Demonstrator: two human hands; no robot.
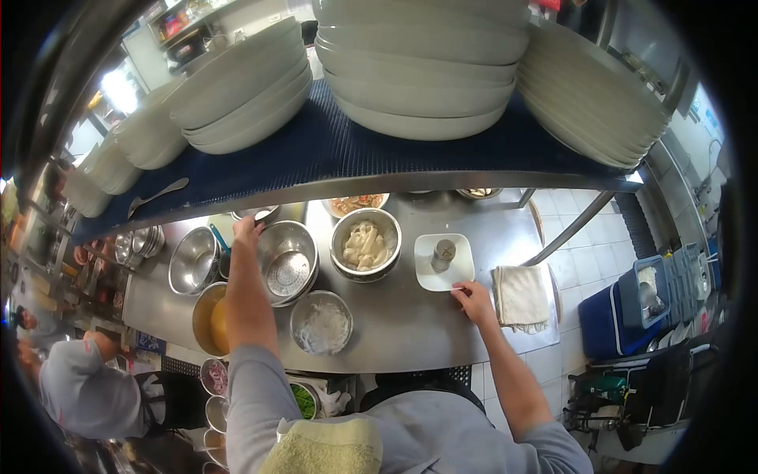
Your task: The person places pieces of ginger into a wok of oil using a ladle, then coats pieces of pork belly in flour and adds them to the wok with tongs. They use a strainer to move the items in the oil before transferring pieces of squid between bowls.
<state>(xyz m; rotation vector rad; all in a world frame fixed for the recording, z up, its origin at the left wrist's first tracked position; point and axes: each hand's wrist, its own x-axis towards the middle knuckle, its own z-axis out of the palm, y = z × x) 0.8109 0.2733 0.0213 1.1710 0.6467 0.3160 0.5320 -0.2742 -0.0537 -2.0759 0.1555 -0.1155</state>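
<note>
My left hand (248, 229) reaches to the back of the steel table, its fingers closed at the rim of a small bowl (267, 212) partly under the shelf. Below it stands a large empty steel bowl (288, 265). My right hand (472, 300) pinches the near right edge of a white square plate (426, 272), on which a small metal cup (444, 252) stands. Between the hands are a steel bowl with pale, creamy pieces (365, 243) and, nearer me, a bowl with white powder (322, 325). A folded cloth (520, 296) lies right of the plate.
A shelf (332, 170) with stacked white bowls (418, 87) and a spoon (158, 195) crosses above the table. More bowls, one with yellow liquid (219, 322), stand left. Another person (87, 383) is at the left. A blue cooler (608, 320) stands right.
</note>
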